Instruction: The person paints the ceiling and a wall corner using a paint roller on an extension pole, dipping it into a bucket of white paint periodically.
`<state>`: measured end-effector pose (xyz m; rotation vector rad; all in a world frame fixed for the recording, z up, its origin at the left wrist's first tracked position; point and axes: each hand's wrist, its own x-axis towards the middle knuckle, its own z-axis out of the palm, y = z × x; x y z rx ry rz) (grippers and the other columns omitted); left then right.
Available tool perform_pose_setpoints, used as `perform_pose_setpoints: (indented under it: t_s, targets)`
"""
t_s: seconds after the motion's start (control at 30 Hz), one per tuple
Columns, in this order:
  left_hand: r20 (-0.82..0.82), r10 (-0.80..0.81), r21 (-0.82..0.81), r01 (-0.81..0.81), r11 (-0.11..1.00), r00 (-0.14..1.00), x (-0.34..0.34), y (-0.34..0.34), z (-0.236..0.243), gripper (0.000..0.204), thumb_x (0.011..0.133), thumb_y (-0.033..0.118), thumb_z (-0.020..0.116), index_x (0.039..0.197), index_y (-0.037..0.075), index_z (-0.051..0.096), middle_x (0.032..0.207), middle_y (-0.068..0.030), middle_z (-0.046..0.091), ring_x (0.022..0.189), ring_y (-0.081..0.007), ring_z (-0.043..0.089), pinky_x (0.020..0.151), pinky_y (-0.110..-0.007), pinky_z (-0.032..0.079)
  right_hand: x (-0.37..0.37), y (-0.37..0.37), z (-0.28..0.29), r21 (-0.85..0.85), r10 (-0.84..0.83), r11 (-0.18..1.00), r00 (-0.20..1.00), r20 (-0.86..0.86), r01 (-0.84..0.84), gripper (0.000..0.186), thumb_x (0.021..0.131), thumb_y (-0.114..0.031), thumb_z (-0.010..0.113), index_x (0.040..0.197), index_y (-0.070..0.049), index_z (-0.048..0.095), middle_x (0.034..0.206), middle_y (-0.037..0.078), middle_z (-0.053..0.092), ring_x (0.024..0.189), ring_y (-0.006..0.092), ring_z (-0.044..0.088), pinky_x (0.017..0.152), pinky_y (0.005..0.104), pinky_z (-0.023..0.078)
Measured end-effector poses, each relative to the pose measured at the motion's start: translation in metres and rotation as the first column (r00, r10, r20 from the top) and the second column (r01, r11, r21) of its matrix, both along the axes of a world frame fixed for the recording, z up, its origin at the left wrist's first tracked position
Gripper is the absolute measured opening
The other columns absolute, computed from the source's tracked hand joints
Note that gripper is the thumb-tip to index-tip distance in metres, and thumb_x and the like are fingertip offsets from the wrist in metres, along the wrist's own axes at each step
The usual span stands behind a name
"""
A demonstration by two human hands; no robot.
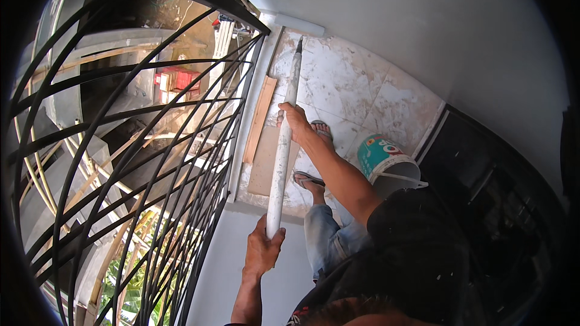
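Note:
A long white, paint-spattered pole (283, 163) slants away from me over the balcony floor. Around its near end my left hand (264, 246) is closed. Farther up the shaft, my right hand (294, 122) grips it too, arm stretched forward. Beyond the pole's dark tip, a pale grey paint roller (300, 25) lies against the foot of the grey wall (386, 12). The roller's frame is hard to make out. Right of my legs stands a white bucket with a teal label (386, 158), its handle hanging over the rim; its contents are hidden.
A black metal railing (151, 105) runs along the left, with a drop to a cluttered yard beyond. A wooden plank (260, 121) lies beside it on the stained tile floor (344, 72). My sandalled feet are between pole and bucket. A dark door panel (465, 157) is at right.

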<state>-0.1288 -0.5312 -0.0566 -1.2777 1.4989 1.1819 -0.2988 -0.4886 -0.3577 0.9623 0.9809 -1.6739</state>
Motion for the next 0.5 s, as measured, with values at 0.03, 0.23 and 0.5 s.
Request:
perform_pose_setpoints:
  t_s: [0.03, 0.23, 0.5]
  targets:
    - [0.002, 0.001, 0.002, -0.001, 1.0, 1.0, -0.002, 0.0, -0.001, 0.048, 0.089, 0.015, 0.064, 0.13, -0.004, 0.049, 0.076, -0.0172, 0.065, 0.065, -0.0231, 0.065, 0.065, -0.037, 0.052, -0.001, 0.0, -0.001, 0.002, 0.006, 1.0, 1.0, 0.001, -0.006, 0.017, 0.085, -0.018, 0.065, 0.091, -0.007, 0.055, 0.07, 0.001, 0.051, 0.053, 0.0129, 0.051, 0.047, 0.0296, 0.046]
    - [-0.051, -0.003, -0.031, 0.002, 1.0, 0.999, 0.029, 0.02, 0.038, 0.051, 0.088, 0.017, 0.065, 0.131, -0.006, 0.047, 0.08, -0.0203, 0.067, 0.071, -0.027, 0.068, 0.068, -0.038, 0.053, 0.016, 0.016, 0.045, 0.001, -0.006, 1.0, 1.0, 0.02, 0.006, 0.017, 0.085, -0.018, 0.065, 0.092, -0.007, 0.054, 0.07, 0.002, 0.05, 0.053, 0.0128, 0.05, 0.047, 0.0295, 0.046]
    - [-0.068, -0.008, -0.062, 0.004, 0.998, 0.998, 0.042, 0.025, 0.034, 0.052, 0.087, 0.018, 0.066, 0.131, -0.005, 0.049, 0.077, -0.0202, 0.066, 0.066, -0.026, 0.066, 0.065, -0.037, 0.053, 0.019, 0.015, 0.046, -0.003, 0.012, 1.0, 1.0, 0.01, -0.012, 0.016, 0.085, -0.017, 0.065, 0.093, -0.008, 0.055, 0.071, 0.002, 0.052, 0.054, 0.0127, 0.051, 0.048, 0.029, 0.046]
